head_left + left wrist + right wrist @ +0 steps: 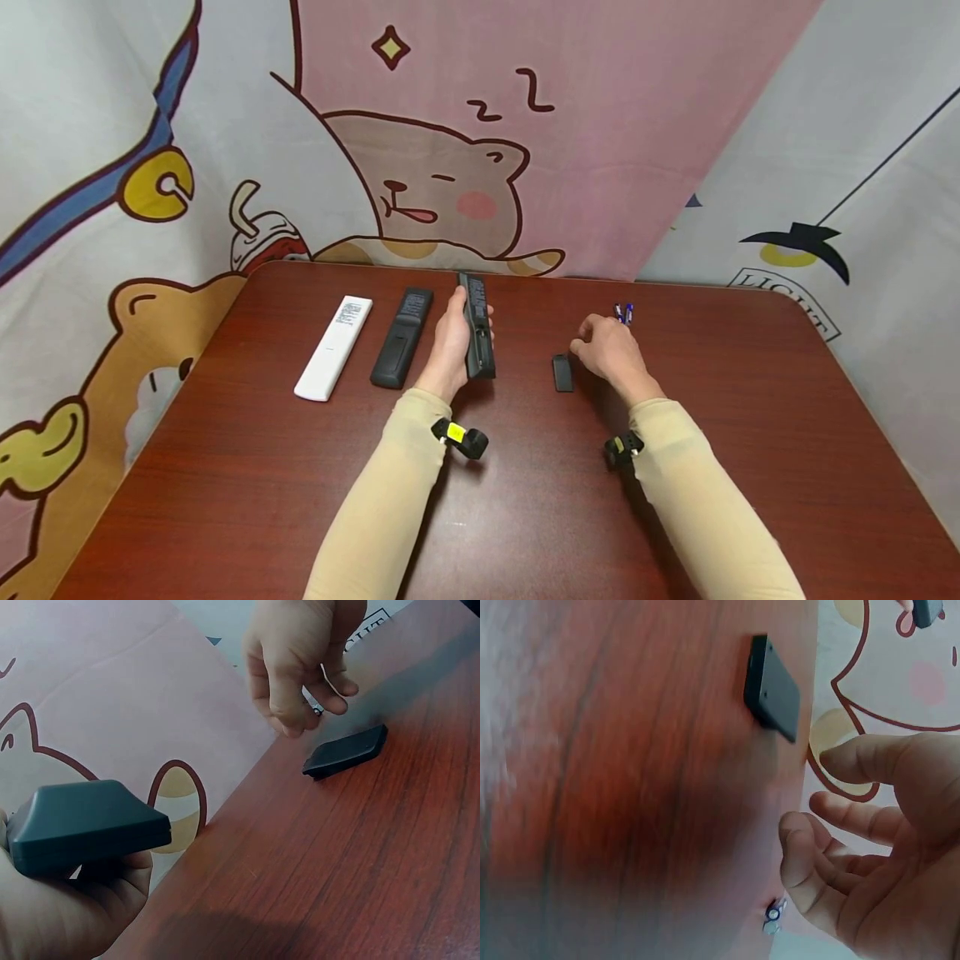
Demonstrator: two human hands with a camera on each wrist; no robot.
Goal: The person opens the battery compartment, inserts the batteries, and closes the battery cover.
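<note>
My left hand (448,337) grips a black remote control (478,308) above the table, with its back and uncovered battery compartment showing in the head view. In the left wrist view only one end of that remote (90,829) shows. My right hand (609,348) hovers just right of a small black battery cover (562,373), apart from it. Its fingers are loosely bent, and the right wrist view shows nothing between thumb and fingertips (799,844). Behind this hand lie two blue batteries (624,313), partly hidden by it in the head view.
To the left on the brown table (525,500) lie a white remote control (333,348) and another black remote control (402,337), both back side up. A printed cloth (600,125) hangs behind the table's far edge.
</note>
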